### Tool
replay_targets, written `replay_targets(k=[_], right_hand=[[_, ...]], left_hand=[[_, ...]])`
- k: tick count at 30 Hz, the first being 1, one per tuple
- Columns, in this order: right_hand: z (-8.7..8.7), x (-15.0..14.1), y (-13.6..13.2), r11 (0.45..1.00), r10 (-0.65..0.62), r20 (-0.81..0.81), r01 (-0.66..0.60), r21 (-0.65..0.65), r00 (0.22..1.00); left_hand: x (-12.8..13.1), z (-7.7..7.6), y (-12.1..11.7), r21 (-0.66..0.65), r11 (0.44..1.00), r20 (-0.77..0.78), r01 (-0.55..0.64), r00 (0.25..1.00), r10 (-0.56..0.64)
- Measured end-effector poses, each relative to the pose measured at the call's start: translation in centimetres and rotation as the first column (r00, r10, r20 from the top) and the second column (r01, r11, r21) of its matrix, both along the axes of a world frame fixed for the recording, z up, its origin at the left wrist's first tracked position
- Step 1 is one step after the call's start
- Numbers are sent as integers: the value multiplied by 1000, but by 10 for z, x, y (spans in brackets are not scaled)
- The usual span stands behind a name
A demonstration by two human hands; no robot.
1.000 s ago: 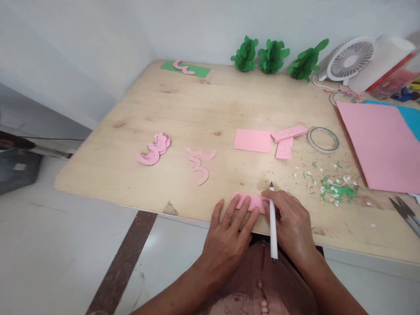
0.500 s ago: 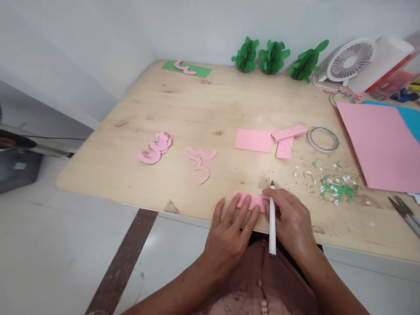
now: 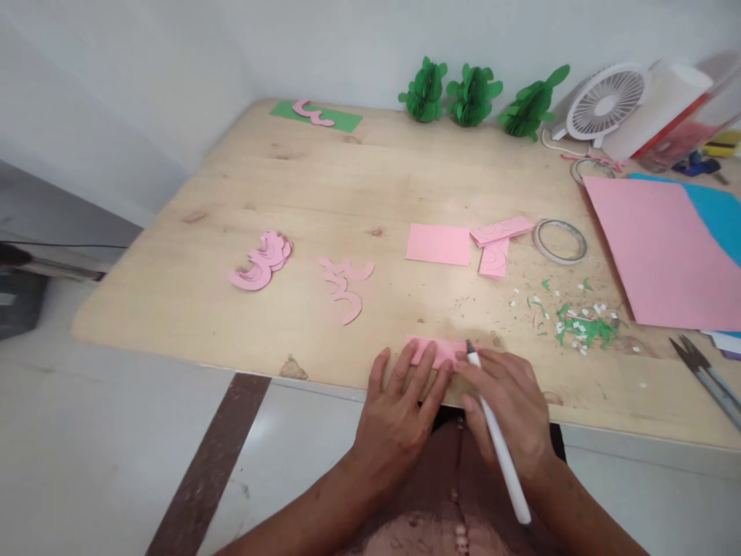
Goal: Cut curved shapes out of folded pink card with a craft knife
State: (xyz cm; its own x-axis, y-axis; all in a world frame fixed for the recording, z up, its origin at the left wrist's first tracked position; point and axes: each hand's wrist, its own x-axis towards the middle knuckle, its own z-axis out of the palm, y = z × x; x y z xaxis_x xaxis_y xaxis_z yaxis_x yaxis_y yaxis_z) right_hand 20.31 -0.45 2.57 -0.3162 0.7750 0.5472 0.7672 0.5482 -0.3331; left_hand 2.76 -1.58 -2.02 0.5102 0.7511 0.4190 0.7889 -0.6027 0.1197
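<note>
Head view: pink slip pinned flat, pen poised at its end

The left hand (image 3: 398,411) lies spread, palm down, its fingertips pressing a small pink slip (image 3: 441,349) onto the bench (image 3: 324,193), close to the front edge. The right hand (image 3: 512,401) is closed on a white pen (image 3: 501,440), whose dark tip reaches the slip's right end; whether it touches the paper I cannot tell. The two hands are near each other but apart. Beyond them lie a plain pink rectangle (image 3: 438,244) and, just to its right, two pink pieces with curved lines drawn on them (image 3: 494,256). To the left are loose cut-out curves (image 3: 349,300) and a heap of similar shapes (image 3: 258,269).

The step in hand looks like readying the slip for drawing; I can make out no line on its exposed part. The next move, I judge, calls for the left hand to hold the slip steady, with its fingers clear of the pen's path, and for light, controlled pressure from the right. Scissors (image 3: 703,378) rest at the far right, out of use.
</note>
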Motion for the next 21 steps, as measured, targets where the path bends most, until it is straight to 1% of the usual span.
replay_targets(k=[3,9,16,21], right_hand=[[-3,-7,-9,998,64,39,-63,-29,997],[-9,-8,-19,999,8,126,-1,-53,992],[-18,2,-24,998,-26,194,35,-44,981],[-19,16,-25,999,12,299,-2,-35,954]], left_hand=[[0,0,0,-5,1000,-6,2,1000,-2],[1,1,-1,-18,1000,-3,0,1000,0],[1,2,0,-14,1000,2,-11,1000,11],[2,1,-1,-24,1000,-1,-10,1000,10]])
